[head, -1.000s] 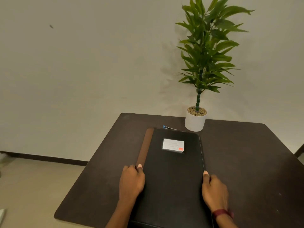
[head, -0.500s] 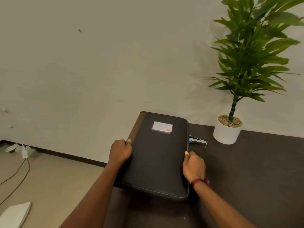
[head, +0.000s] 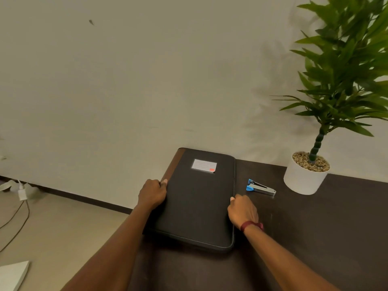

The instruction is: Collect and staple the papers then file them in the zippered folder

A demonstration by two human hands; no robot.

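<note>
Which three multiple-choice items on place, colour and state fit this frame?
1. Where is the stapler relative to the folder? A. on top of it B. on the table, to its right C. on the table, to its left
2. What colour is the stapler's plastic end? A. red B. blue C. yellow
3. How is the folder? A. closed B. spread open C. standing on edge
Answers: B, it lies right of the folder's edge; B, blue end, silver body; A, cover shut, left hand and right hand gripping its sides.

Two bare forearms (head: 117,244), a dark red band (head: 251,225) round the right wrist.
</note>
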